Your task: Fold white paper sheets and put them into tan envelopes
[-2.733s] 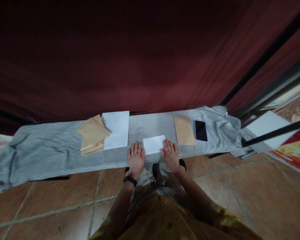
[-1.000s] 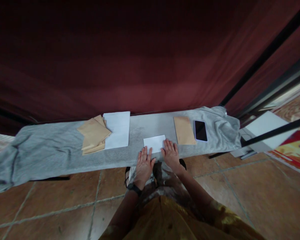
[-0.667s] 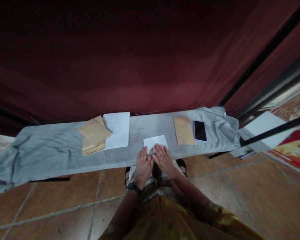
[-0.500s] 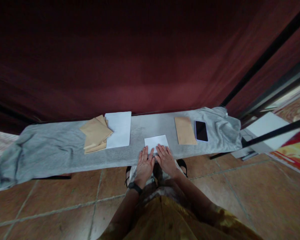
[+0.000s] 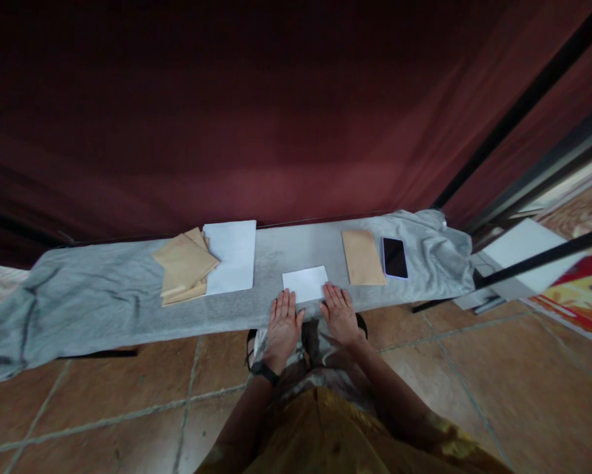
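A small white sheet of paper (image 5: 304, 283), perhaps folded, lies flat near the front edge of the cloth-covered bench (image 5: 300, 247). At its lower left corner rests my left hand (image 5: 282, 327), fingers stretched out flat, a dark watch on the wrist. My right hand (image 5: 340, 318) lies flat too, its fingertips at the sheet's lower right corner. Neither hand grips anything. To the right of the sheet lies a single brown envelope (image 5: 363, 258), with a phone (image 5: 395, 258) beside it, dark screen up.
Left of the hands lie a stack of white paper (image 5: 232, 257) and several overlapping brown envelopes (image 5: 184, 263). Grey cloth (image 5: 93, 289) covers the bench and bunches at both ends. A dark red panel (image 5: 296, 131) rises behind. Black metal bars (image 5: 533, 99) and white boards (image 5: 527, 253) stand at right.
My hands have slid apart, from together on the paper's lower half to its two lower corners, so more of the sheet shows. The view has shifted slightly.
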Motion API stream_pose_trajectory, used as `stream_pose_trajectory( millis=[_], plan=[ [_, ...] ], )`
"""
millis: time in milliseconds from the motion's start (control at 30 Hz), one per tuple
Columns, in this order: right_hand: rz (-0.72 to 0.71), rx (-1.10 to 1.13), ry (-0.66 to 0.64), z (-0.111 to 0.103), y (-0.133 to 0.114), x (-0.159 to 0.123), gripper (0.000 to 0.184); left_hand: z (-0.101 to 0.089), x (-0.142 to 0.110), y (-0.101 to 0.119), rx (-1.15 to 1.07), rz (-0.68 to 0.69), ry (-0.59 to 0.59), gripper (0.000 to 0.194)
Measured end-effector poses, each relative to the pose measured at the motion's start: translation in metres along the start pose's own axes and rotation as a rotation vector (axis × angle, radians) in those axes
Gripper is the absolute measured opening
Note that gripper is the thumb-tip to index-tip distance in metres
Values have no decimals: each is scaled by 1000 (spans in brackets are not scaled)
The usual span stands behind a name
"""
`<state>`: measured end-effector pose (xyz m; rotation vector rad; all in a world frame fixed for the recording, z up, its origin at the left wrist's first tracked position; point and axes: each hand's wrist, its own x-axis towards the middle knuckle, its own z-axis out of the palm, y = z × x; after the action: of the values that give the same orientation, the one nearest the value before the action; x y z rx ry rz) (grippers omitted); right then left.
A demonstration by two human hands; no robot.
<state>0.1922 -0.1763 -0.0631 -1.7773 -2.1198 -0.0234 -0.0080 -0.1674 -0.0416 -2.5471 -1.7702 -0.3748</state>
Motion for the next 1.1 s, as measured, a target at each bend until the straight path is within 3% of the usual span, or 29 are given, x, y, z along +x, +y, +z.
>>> stream_pose_trajectory(
  millis=[400, 767, 1100],
  plan=[
    [10, 6, 9, 1, 0, -1, 58, 0, 8, 7, -76, -86, 62, 59],
    [34, 3, -57, -2, 1, 1, 52, 11, 53, 41, -104, 135, -97, 61],
    [69, 72, -10, -7, -2, 5, 52, 20, 59, 22, -56, -15, -61, 61]
  ],
)
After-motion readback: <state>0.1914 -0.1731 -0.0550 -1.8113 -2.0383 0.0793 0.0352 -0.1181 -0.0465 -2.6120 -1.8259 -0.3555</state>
